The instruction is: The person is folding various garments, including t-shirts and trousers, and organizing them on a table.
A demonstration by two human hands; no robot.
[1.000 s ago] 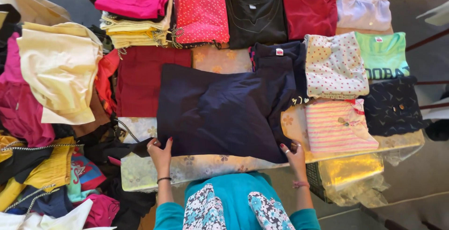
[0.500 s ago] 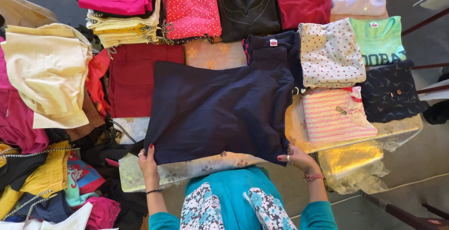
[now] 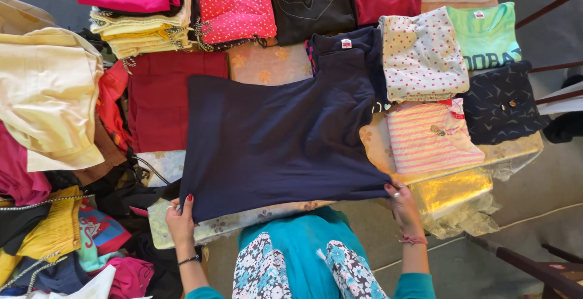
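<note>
We're over a table [image 3: 516,147] crowded with clothes, and the big navy garment [image 3: 285,135] lies spread flat across its middle, hem at the near edge. Our left hand [image 3: 181,220] has its fingers clamped on the near-left corner of the hem; our right hand [image 3: 404,205] pinches the near-right corner — both closed on cloth. We judge this the laying-out and smoothing step, and the next move likely calls for an even pull or a fold carried away from us. Room is tight: a loose heap [image 3: 48,153] crowds the left edge, a red garment [image 3: 164,101] lies under the navy's left side, and folded pieces — the striped pink top [image 3: 431,135] just beside, the dotted white top [image 3: 422,53] beyond it — line the right edge.
</note>
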